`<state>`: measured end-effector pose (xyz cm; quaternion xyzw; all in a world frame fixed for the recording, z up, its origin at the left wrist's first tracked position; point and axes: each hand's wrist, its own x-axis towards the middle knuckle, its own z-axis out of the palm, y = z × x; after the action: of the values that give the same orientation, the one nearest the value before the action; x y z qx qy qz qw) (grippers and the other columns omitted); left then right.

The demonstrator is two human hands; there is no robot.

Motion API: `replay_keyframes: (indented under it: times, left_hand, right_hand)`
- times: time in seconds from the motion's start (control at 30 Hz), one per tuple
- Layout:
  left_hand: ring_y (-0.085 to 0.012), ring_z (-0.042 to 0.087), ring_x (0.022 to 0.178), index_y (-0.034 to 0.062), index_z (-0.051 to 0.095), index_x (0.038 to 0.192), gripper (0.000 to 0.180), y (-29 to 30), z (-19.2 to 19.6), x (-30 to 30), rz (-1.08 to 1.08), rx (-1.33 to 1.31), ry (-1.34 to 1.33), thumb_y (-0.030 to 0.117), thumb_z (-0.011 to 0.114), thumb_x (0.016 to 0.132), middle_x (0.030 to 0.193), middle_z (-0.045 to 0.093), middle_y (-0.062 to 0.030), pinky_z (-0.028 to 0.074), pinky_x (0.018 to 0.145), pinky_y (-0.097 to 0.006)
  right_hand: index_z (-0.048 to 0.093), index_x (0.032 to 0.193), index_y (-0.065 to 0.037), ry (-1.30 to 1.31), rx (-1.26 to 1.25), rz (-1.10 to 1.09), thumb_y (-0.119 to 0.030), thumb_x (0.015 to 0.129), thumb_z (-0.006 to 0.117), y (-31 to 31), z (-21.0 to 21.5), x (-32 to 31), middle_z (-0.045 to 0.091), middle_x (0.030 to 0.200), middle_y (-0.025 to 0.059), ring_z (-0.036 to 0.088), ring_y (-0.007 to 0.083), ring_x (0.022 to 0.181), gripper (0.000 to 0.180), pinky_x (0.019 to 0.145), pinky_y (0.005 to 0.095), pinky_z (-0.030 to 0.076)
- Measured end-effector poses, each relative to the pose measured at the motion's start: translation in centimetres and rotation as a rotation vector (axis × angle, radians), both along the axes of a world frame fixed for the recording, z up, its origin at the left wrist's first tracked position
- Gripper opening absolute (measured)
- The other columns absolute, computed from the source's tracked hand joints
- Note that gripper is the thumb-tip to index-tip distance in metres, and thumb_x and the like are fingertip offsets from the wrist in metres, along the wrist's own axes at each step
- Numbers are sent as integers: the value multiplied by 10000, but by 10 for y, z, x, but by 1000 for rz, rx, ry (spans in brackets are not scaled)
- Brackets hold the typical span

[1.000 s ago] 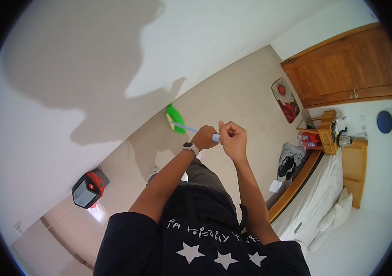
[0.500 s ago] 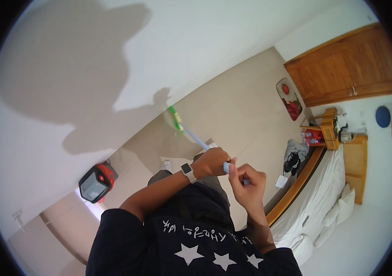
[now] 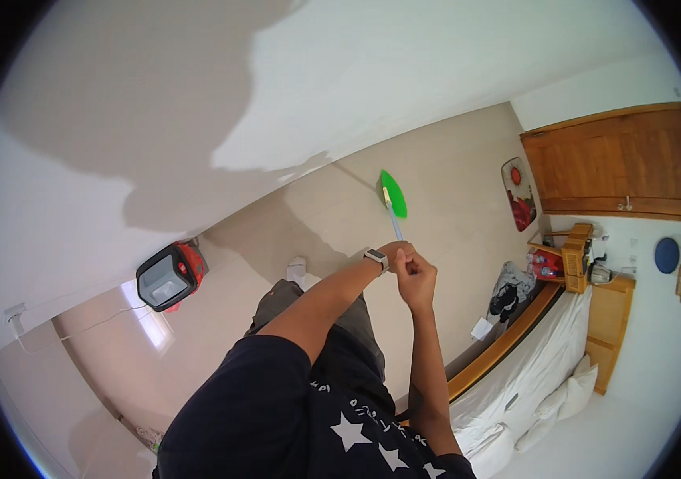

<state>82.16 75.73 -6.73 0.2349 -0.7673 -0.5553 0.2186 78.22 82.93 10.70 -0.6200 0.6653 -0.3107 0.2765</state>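
A broom with a bright green head (image 3: 394, 195) and a pale blue-grey handle (image 3: 395, 225) reaches away from me to the floor. My left hand (image 3: 399, 249), with a watch on its wrist, is closed round the handle. Just behind it, my right hand (image 3: 415, 281) is closed as well, its fingers curled on the handle's upper end, which the hands mostly hide. The green head lies spread near the floor, a short way out from the wall's base.
A white wall (image 3: 340, 88) runs along the far left. Close to its base stands a red and black appliance (image 3: 171, 275) with a cord. On the right are a bed (image 3: 532, 359), a wooden stand (image 3: 576, 254), a patterned mat (image 3: 518, 194) and a wooden door (image 3: 620, 164).
The broom head has swung right, away from the wall, and now shows its broad green side. Both hands have moved with it, and my left arm is stretched farther forward.
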Motion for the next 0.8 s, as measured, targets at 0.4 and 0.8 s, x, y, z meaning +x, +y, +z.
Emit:
replay_keyframes:
  times: [0.4,0.8]
  left_hand:
    - [-390,630,686,22,627,663,168,49,84,74,181,3,-124,173,692,697,677,630,-201,486,607,-443]
    - [-311,550,625,66,519,660,319,131,93,131,482,-44,100,238,723,835,629,552,-108,432,602,-402]
  right_hand:
    - [459,661,-69,-581,121,-357,-148,992,597,14,60,39,455,522,-26,377,28,450,368,442,221,284]
    - [494,750,-30,-400,57,-137,-64,926,662,145,177,58,533,642,-6,433,35,560,246,509,204,322]
